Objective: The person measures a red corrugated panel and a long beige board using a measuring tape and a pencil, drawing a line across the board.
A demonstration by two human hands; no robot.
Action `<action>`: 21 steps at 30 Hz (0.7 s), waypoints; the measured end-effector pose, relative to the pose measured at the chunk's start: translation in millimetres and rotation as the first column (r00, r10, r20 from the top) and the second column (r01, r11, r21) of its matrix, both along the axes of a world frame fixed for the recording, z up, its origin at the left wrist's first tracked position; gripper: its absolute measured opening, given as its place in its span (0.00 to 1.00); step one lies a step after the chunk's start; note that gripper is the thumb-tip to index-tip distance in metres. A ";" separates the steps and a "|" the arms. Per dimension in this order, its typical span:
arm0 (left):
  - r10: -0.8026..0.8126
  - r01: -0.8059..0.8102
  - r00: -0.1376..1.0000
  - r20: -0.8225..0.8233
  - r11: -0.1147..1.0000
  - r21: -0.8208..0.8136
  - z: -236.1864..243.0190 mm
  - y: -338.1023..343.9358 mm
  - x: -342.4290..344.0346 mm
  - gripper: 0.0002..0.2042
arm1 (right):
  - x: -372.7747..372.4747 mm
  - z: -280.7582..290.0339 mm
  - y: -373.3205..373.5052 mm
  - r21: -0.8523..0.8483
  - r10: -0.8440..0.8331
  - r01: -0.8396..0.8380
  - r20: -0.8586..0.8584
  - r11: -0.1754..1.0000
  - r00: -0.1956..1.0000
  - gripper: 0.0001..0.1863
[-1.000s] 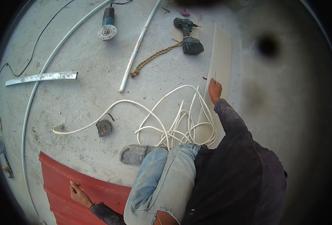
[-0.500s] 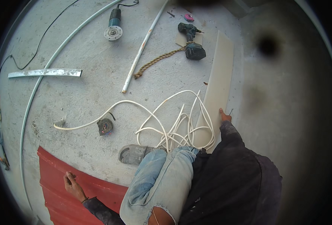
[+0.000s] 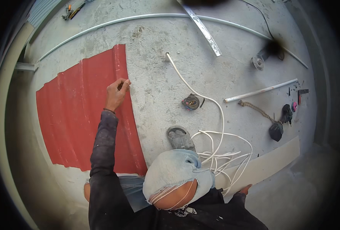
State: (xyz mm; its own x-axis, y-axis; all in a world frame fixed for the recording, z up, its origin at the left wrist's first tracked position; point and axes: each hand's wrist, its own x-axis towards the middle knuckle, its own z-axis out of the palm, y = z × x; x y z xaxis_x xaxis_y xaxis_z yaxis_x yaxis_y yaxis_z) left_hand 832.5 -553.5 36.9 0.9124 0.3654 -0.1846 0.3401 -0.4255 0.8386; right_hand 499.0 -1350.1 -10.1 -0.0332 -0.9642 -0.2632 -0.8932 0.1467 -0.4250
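My left hand (image 3: 117, 93) is over the red corrugated sheet (image 3: 74, 115), at its right edge. Its fingers are curled, thumb and fingertips pinched together; what they hold, if anything, is too small to make out. At the lower right my right hand (image 3: 246, 189) rests against the near edge of a long pale board (image 3: 269, 165). One digit points along the board, and the sleeve hides most of the other fingers. A loose coil of white cable (image 3: 225, 157) lies between my knee and the board, one end running up to the floor's middle.
A tape measure (image 3: 191, 102) and a sandalled foot (image 3: 180, 138) are near the cable. Further right lie a white pipe (image 3: 260, 91), a rope (image 3: 256, 108), a cordless drill (image 3: 276, 130) and an angle grinder (image 3: 258, 61). A metal strip (image 3: 204, 32) crosses a long bent pipe (image 3: 139, 17).
My view has turned left, bringing the whole red sheet into sight. My left hand has gone from the sheet's corner area to its right edge. My right hand is still at the board.
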 end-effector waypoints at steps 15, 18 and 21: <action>0.327 -0.229 0.906 -0.270 0.913 0.338 -27.2 83.0 -46.1 0.15 | 68.9 50.2 9.8 0.024 0.142 -0.140 -0.071 0.990 0.987 0.44; 0.270 -0.122 0.939 -0.213 0.841 0.527 -34.8 84.4 -48.7 0.15 | 50.1 41.1 -28.6 0.070 0.273 -0.280 0.095 0.957 0.957 0.44; 0.325 -0.183 0.888 -0.325 0.899 0.399 -33.9 108.3 -26.5 0.16 | 57.0 38.7 -22.4 -0.065 0.360 -0.368 -0.106 0.928 0.927 0.43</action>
